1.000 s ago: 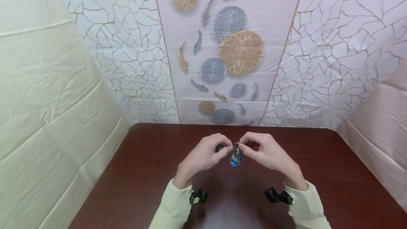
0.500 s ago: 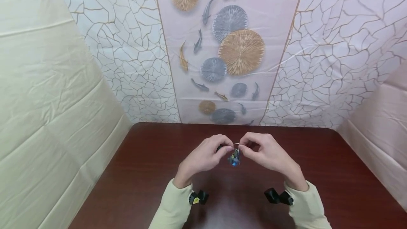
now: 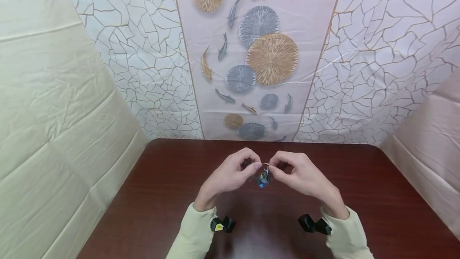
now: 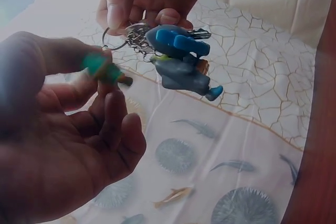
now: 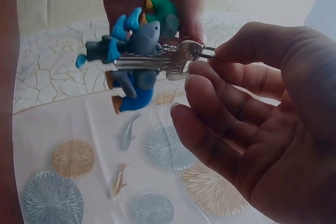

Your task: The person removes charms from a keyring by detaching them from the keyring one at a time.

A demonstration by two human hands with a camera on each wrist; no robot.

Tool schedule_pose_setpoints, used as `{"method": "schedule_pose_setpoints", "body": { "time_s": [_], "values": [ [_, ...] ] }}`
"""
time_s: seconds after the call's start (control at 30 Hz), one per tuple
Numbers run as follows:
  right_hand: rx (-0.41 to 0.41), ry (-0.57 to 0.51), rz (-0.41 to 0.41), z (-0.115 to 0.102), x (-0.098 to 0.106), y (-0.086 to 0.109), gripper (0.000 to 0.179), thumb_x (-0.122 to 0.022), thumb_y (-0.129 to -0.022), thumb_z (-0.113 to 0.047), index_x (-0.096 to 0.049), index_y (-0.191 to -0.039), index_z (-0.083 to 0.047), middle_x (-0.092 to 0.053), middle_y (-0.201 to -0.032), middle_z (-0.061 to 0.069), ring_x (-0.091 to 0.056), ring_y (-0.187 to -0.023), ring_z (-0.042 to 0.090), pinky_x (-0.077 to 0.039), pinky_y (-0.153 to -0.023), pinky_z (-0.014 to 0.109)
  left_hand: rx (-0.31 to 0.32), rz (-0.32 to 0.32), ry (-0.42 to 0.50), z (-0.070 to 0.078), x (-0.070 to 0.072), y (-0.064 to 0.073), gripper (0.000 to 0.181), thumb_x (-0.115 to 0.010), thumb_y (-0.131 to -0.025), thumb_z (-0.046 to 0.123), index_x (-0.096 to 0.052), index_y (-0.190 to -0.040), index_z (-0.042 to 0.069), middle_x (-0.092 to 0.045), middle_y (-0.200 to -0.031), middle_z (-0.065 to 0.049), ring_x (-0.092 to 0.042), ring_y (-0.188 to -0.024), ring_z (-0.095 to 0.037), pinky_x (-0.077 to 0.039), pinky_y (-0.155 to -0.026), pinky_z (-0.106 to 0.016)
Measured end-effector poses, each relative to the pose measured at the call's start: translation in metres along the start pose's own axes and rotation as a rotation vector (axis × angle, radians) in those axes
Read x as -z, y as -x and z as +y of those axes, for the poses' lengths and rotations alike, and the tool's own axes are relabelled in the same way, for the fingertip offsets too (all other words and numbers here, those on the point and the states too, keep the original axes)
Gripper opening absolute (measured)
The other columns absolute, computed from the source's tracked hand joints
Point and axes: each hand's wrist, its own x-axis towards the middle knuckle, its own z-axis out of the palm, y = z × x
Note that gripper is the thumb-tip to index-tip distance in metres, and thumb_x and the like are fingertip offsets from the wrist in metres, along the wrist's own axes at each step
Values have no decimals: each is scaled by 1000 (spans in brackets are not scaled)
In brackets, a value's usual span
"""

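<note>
Pinching a ring [image 3: 265,164], both hands [image 3: 231,174] suspend a key [image 5: 161,63] (lettering [image 5: 176,64] unreadable).

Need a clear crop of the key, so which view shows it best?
Right wrist: the key shows large, nearly whole. Left wrist has it partly hidden behind a grey figurine; in the head view it's too tiny to distinguish.

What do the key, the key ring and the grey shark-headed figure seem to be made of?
Key: metal, shiny and silvery, by the glints along its blade. Key ring: probably metal, smooth-looking, by its thin wire loop. Shark-headed figure: molded rubber or plastic, fairly matte, by its rounded shapes and solid colours; I can't tell which.
</note>
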Motion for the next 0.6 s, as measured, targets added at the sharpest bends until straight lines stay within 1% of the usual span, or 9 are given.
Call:
{"method": "schedule_pose_setpoints", "body": {
  "time_s": [0.07,0.13,0.27,0.4,0.5,0.6],
  "values": [
    [8,-5,2,-1,-1,0,19,-68,-87,-3,-65,-86,-22,-63,-74,-12,-59,-67,0,-53,-58,23,31,-7,41,1,-1,-1,5,-58,-98,16,-61,-97,13,-58,-83,0,-53,-74,-13,-43,-62,-22],
    [17,-10,3,-2,-2,0,20,-68,-87,-2,-64,-86,-22,-63,-75,-12,-59,-67,0,-52,-57,22,57,-10,63,3,-2,-1,5,-56,-97,15,-61,-96,12,-58,-81,0,-52,-73,-11,-42,-61,-21],
    [20,-20,7,-5,-4,0,19,-69,-88,-3,-65,-86,-22,-64,-75,-12,-60,-67,0,-52,-58,21,84,-3,91,4,-4,-1,5,-56,-97,14,-59,-95,11,-56,-79,0,-50,-70,-7,-41,-59,-20],
    [20,-33,11,-8,-6,-1,15,-69,-89,-7,-66,-88,-22,-65,-77,-11,-61,-69,1,-53,-59,21,69,39,123,5,-5,-1,4,-56,-95,12,-59,-93,11,-56,-81,0,-49,-68,-6,-40,-58,-19],
    [26,-42,9,-9,-7,-1,13,-70,-90,-9,-67,-89,-22,-66,-78,-11,-62,-70,1,-54,-61,21,38,76,142,5,-7,-2,4,-56,-94,11,-59,-91,10,-58,-82,-2,-50,-67,-6,-41,-59,-19],
    [28,-41,4,-11,-6,-1,11,-70,-91,-12,-68,-92,-23,-67,-79,-12,-62,-71,1,-54,-62,21,9,96,155,5,-8,-3,4,-57,-94,10,-59,-91,9,-60,-83,-4,-52,-68,-7,-43,-60,-18]
  ]
}}
